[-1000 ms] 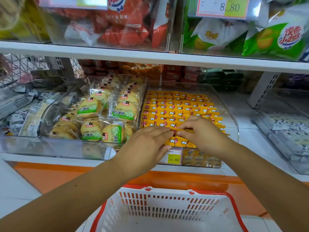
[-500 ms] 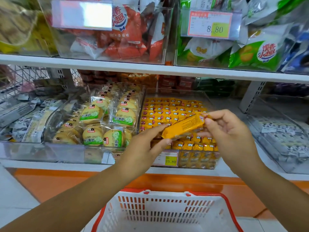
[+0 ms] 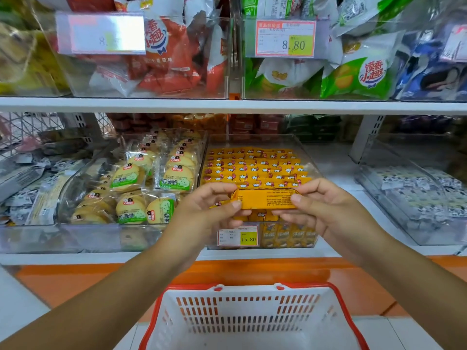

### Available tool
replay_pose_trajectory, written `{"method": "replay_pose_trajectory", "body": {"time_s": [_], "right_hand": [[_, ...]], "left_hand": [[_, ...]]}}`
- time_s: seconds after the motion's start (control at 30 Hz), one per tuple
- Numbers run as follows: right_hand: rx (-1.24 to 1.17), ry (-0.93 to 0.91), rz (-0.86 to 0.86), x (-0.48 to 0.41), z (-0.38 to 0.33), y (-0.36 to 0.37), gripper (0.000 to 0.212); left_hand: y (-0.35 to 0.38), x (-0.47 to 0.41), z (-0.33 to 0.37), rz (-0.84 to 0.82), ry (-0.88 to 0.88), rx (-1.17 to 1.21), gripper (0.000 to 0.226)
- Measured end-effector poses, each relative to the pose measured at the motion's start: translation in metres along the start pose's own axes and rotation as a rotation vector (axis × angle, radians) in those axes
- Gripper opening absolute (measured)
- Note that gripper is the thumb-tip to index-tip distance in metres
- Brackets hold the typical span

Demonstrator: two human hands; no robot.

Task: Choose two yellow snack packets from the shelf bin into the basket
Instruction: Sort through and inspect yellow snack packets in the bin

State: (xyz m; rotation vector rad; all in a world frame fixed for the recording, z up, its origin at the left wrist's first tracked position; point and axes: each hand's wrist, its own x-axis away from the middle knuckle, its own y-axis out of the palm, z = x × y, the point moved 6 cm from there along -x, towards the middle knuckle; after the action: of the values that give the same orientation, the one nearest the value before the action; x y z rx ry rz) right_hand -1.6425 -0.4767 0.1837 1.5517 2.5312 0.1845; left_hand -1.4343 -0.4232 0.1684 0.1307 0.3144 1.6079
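A long yellow snack packet (image 3: 265, 199) is held level in front of the shelf, its printed back facing me. My left hand (image 3: 209, 210) pinches its left end and my right hand (image 3: 326, 210) pinches its right end. Behind it, a clear shelf bin (image 3: 310, 157) holds several rows of the same yellow packets (image 3: 252, 168). A white basket with a red rim (image 3: 252, 322) stands below my arms, and nothing shows inside it.
A clear bin of round biscuits in green-labelled wrappers (image 3: 151, 188) sits left of the yellow packets. A bin of black-and-white packets (image 3: 417, 190) is at the right. The upper shelf carries red (image 3: 164, 51) and green bags (image 3: 353, 72). A price tag (image 3: 237, 236) hangs on the yellow bin's front.
Both hands lifted one yellow packet out of the bin, and it has turned from tilted to level. The view has shifted slightly downward.
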Motion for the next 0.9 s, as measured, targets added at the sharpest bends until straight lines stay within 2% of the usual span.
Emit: {"method": "replay_pose_trajectory", "body": {"time_s": [0.13,0.3,0.47,0.57,0.7,0.73,0.9], "right_hand": [[-0.056,0.01,-0.043,-0.0015,-0.0016,-0.0023,0.027],[-0.092,0.051,-0.041,-0.0048,0.0006,-0.0043,0.033],[-0.123,0.096,-0.114,-0.0034,0.0015,-0.0054,0.043],[-0.048,0.059,-0.048,-0.0021,0.0015,-0.0083,0.04],[0.012,-0.037,0.06,-0.0024,-0.0027,-0.0094,0.009],[0.01,-0.057,0.081,-0.0025,-0.0037,-0.0097,0.005],[0.146,-0.117,0.127,0.0011,-0.0067,-0.0049,0.016]], "left_hand": [[-0.0015,-0.0017,0.001,-0.015,-0.006,0.066,0.027],[0.0006,-0.0022,0.0038,-0.053,0.01,0.042,0.028],[-0.0029,-0.0015,0.0063,-0.114,-0.006,-0.059,0.044],[-0.0046,-0.0018,0.008,-0.058,0.012,-0.07,0.036],[-0.0044,-0.0005,0.0093,0.018,0.052,-0.176,0.01],[-0.0048,-0.0007,0.0083,0.035,0.059,-0.203,0.01],[-0.0042,0.0013,0.0039,0.157,0.06,-0.21,0.016]]}}
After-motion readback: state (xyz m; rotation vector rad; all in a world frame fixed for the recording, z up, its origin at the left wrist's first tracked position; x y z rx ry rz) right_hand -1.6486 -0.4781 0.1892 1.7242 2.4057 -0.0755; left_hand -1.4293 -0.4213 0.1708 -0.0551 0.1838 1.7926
